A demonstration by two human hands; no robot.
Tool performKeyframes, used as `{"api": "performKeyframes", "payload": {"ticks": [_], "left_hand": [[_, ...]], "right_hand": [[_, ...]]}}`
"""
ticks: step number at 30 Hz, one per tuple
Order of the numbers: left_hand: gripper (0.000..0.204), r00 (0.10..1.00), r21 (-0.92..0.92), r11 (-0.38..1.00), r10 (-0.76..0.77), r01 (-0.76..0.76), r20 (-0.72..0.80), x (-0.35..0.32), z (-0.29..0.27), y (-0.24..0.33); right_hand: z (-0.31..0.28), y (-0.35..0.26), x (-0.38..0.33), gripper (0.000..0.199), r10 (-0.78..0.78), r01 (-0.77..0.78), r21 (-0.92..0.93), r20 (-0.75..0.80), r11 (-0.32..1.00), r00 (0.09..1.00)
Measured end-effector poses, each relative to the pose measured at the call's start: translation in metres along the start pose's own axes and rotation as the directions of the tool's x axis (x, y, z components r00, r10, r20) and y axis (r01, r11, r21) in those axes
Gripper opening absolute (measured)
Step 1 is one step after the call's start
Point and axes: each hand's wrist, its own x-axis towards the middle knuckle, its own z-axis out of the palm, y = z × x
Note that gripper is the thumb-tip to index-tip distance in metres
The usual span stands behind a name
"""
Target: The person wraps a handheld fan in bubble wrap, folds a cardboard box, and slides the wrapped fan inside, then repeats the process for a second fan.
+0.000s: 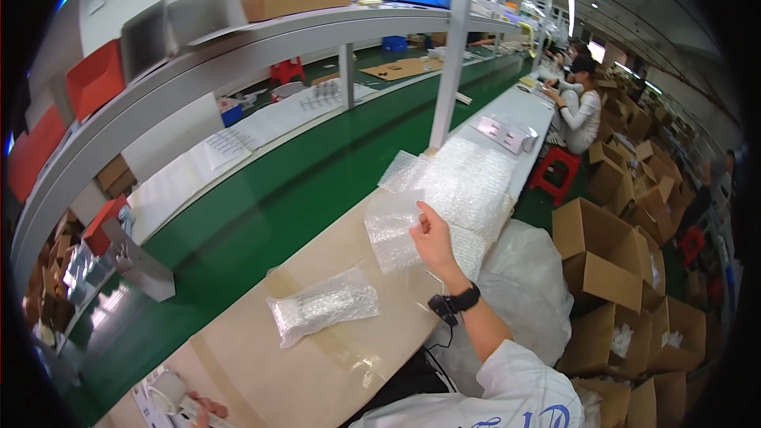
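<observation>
My right hand (433, 239), with a black band on its wrist, reaches to the middle of the bench. Its fingers are closed on the edge of a clear bubble wrap bag (390, 231), which lies partly over a stack of bubble wrap bags (468, 186). At the lower left edge, my left hand (208, 411) is partly cut off, its fingers curled round a white plastic item (168, 393) with a rounded end. The item's exact kind is unclear. Between my hands, a filled bubble wrap package (325, 307) lies on the tan bench top (261, 357).
A green conveyor belt (261, 230) runs along the bench's far side, beneath a grey shelf (277, 32). A white box (504, 135) stands beyond the bags. Open cartons (598, 257), a big plastic bag (523, 277) and a red stool (555, 174) are at right, near a seated person (583, 107).
</observation>
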Motion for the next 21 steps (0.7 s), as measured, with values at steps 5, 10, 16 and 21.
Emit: {"api": "performKeyframes", "payload": {"ticks": [5,10,16,21], "left_hand": [[0.085,0.899,-0.167,0.944,-0.324,0.286,-0.295,-0.010,0.098,-0.001],[0.062,0.946,-0.380,0.915,-0.235,0.137,-0.222,0.033,0.162,0.005],[0.053,0.925,-0.091,0.978,-0.206,0.187,-0.319,0.030,0.140,0.030],[0.045,0.879,0.367,0.910,0.008,0.191,-0.477,0.023,0.146,0.052]], "right_hand": [[0.021,-0.102,-0.066,0.058,-0.234,0.123,0.441,0.207,0.889,0.950],[0.052,-0.139,-0.123,0.052,-0.233,-0.245,0.562,0.644,0.790,0.728],[0.093,-0.154,-0.158,0.045,-0.320,-0.056,0.450,0.710,0.891,0.627],[0.091,-0.191,-0.195,0.039,-0.554,0.384,0.407,0.494,0.829,0.670]]}}
